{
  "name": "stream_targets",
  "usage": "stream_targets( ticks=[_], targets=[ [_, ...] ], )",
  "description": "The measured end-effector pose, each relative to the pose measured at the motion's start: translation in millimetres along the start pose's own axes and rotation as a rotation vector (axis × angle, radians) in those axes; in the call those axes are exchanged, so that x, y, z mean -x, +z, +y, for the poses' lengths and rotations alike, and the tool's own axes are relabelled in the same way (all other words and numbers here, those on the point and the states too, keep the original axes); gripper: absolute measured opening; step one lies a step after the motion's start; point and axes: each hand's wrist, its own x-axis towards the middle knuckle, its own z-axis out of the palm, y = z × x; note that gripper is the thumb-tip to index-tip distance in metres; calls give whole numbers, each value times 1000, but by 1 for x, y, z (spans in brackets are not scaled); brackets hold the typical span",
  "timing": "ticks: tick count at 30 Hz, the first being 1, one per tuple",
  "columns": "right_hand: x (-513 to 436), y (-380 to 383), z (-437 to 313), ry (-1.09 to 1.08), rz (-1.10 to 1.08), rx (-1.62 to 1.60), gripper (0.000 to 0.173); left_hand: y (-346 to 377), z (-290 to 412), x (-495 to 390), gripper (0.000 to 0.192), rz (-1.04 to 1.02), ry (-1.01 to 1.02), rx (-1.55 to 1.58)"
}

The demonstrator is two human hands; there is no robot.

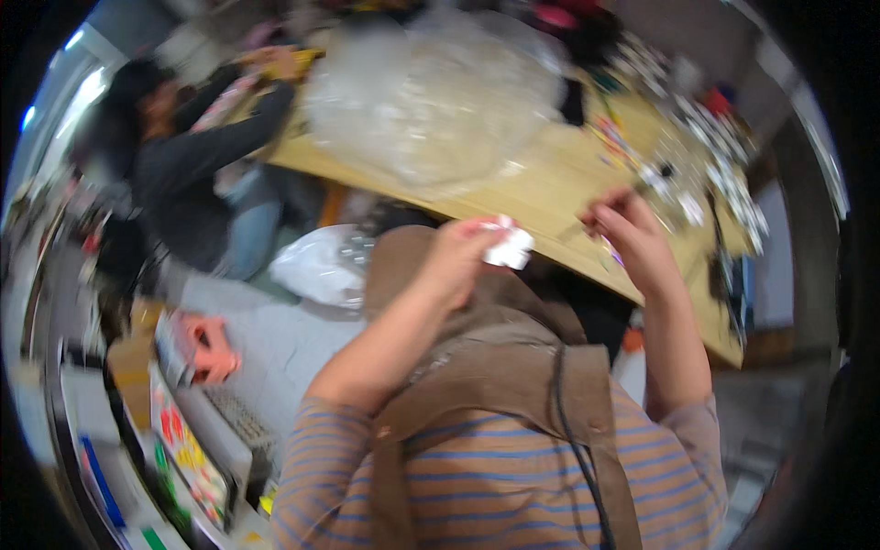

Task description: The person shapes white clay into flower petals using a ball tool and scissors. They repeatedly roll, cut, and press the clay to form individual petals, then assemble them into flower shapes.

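Note:
My left hand (pixel 466 258) pinches a small white piece (pixel 510 248), perhaps paper or card, between thumb and fingers above my brown apron (pixel 509 378). To its right, my right hand (pixel 629 230) is raised over the near edge of the wooden table (pixel 550 165), its fingers curled. A thin purplish thing (pixel 612 253) shows beside the right palm; blur hides whether the fingers grip it. A large heap of clear plastic bags (pixel 440 103) lies on the table ahead.
A co-worker in dark sleeves (pixel 206 158) sits at the table's left end. Small packets and silvery pieces (pixel 735 185) cover its right side. A white plastic bag (pixel 320 265) stands below the table edge. Boxes (pixel 130 378) and a pink plastic stool (pixel 206 347) are at lower left.

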Motion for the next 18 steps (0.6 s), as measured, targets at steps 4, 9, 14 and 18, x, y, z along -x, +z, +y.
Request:
stream_targets(
  ticks=[4,9,14,18],
  targets=[
    [4,-5,0,-35,-87,-43,16,13,8,1,29,-112,-85,-27],
    [-11,6,-6,40,-102,-92,21,24,10,-16,29,-158,-165,-54],
    [-38,10,7,105,-139,-114,19,20,9,-30,36,-241,-211,-57],
    [-56,1,19,146,-198,-105,17,18,11,-38,40,-236,-222,-16]
  ],
)
